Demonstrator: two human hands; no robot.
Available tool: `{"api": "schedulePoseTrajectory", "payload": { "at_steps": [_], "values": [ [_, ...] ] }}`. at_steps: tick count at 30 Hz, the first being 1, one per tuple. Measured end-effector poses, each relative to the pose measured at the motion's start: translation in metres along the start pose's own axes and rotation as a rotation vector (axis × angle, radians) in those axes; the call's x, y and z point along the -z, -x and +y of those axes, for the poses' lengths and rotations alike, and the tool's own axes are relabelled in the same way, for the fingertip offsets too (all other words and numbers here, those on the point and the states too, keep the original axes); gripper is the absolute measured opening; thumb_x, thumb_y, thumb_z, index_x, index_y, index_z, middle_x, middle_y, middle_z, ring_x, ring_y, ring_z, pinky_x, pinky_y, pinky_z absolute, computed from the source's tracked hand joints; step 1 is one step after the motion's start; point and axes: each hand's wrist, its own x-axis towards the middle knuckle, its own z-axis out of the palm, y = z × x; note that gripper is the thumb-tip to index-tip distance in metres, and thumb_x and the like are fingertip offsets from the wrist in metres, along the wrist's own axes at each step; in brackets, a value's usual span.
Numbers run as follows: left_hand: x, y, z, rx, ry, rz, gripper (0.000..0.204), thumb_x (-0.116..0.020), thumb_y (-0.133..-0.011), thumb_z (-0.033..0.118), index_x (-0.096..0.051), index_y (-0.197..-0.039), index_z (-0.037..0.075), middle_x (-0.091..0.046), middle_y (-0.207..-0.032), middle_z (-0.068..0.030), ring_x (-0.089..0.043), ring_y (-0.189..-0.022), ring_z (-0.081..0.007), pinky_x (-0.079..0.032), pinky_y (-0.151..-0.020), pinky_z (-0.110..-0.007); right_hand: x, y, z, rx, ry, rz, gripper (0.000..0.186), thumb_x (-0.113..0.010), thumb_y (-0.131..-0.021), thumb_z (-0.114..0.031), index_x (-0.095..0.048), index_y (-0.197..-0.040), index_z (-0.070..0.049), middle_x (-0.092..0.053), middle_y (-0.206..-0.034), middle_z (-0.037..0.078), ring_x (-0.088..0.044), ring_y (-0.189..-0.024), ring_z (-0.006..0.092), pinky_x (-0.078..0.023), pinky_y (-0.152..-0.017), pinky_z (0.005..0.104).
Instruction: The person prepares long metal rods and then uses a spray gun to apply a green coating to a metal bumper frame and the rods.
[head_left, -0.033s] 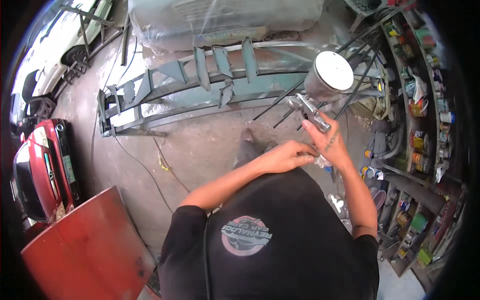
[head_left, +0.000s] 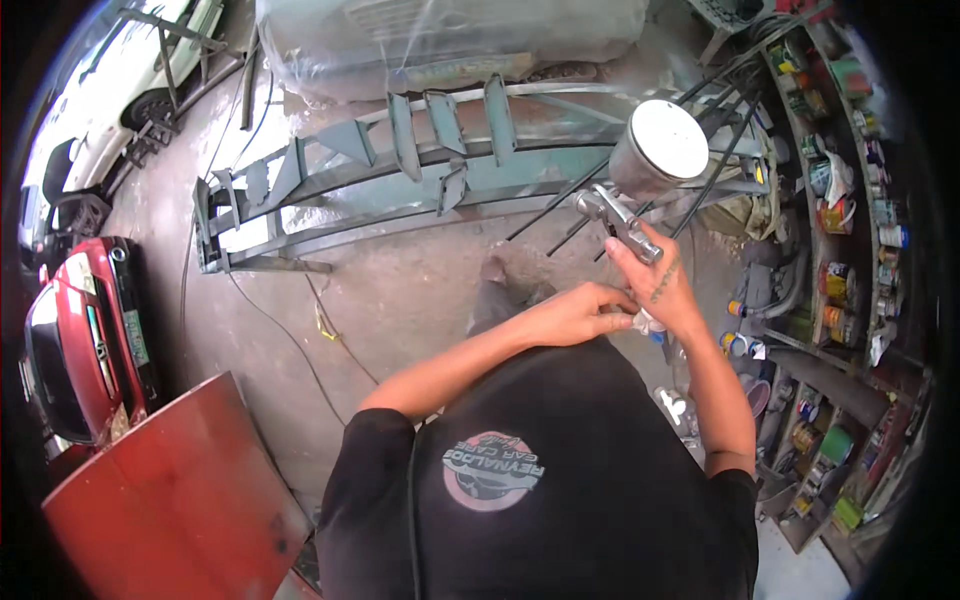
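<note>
My right hand [head_left: 655,285] is closed round the grip of a metal paint spray gun [head_left: 625,225], held up in front of my body. Its silver cup with a round white lid [head_left: 670,140] sits on top, tilted. Just below the grip, my left hand [head_left: 585,312] has its thumb and fingers drawn together against the lower end of the gun. What those fingers pinch is mostly hidden; a small whitish piece [head_left: 648,322] shows beside them.
Ahead stands a long metal rack [head_left: 350,215] carrying several grey brackets [head_left: 443,122], with thin dark rods [head_left: 570,195] jutting out. Behind it is a plastic-covered vehicle [head_left: 450,40]. Shelves of cans [head_left: 835,290] line the right. A red panel [head_left: 180,490] and red car [head_left: 95,340] are left.
</note>
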Motion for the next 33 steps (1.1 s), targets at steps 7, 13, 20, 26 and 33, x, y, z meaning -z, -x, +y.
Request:
{"api": "schedulePoseTrajectory", "payload": {
  "at_steps": [7, 13, 20, 26, 33],
  "values": [
    [0.007, -0.020, -0.003, 0.092, 0.084, -0.062, 0.042, -0.066, -0.098, 0.028, -0.064, -0.126, -0.004, -0.072, -0.108, -0.0191, -0.068, -0.094, -0.0268, -0.053, -0.084, -0.041, 0.020, -0.021, -0.003, -0.021, 0.131, -0.118, 0.055, -0.072, -0.092, -0.031, -0.061, -0.125, 0.012, -0.070, -0.097, 0.032, -0.071, -0.092, 0.0355, -0.055, -0.081, 0.0430],
    [-0.009, -0.040, -0.021, 0.135, 0.203, -0.040, 0.050, -0.067, -0.098, 0.025, -0.055, -0.139, -0.001, -0.069, -0.120, -0.0162, -0.067, -0.094, -0.0209, -0.056, -0.073, -0.035, 0.027, -0.041, 0.009, -0.019, 0.185, -0.060, 0.058, -0.070, -0.092, -0.035, -0.061, -0.131, 0.007, -0.069, -0.101, 0.035, -0.071, -0.100, 0.0404, -0.054, -0.089, 0.0428],
    [-0.023, -0.075, -0.027, 0.153, 0.304, 0.059, 0.046, -0.064, -0.098, 0.013, -0.053, -0.140, -0.002, -0.069, -0.121, -0.0143, -0.068, -0.095, -0.0209, -0.057, -0.075, -0.034, 0.049, -0.064, -0.008, 0.032, 0.006, -0.260, 0.057, -0.068, -0.094, -0.037, -0.062, -0.131, 0.005, -0.072, -0.096, 0.028, -0.072, -0.091, 0.0354, -0.052, -0.086, 0.0409],
    [-0.043, -0.110, -0.022, 0.288, 0.320, 0.006, 0.039, -0.065, -0.099, 0.017, -0.059, -0.132, -0.002, -0.072, -0.112, -0.0122, -0.069, -0.099, -0.0199, -0.057, -0.083, -0.034, 0.074, -0.083, 0.006, 0.076, -0.112, -0.230, 0.048, -0.067, -0.095, -0.038, -0.066, -0.120, 0.004, -0.062, -0.066, 0.010, -0.063, -0.059, 0.0207, -0.050, -0.061, 0.0376],
    [-0.064, -0.156, -0.016, 0.264, -0.054, -0.250, 0.050, -0.058, -0.103, 0.033, -0.055, -0.141, 0.000, -0.073, -0.110, -0.0145, -0.067, -0.105, -0.0207, -0.051, -0.094, -0.038, 0.093, -0.105, 0.002, 0.137, -0.117, -0.303, 0.048, -0.068, -0.095, -0.036, -0.066, -0.122, 0.003, -0.060, -0.064, 0.005, -0.056, -0.051, 0.0149, -0.047, -0.053, 0.0354]
  ]
}}
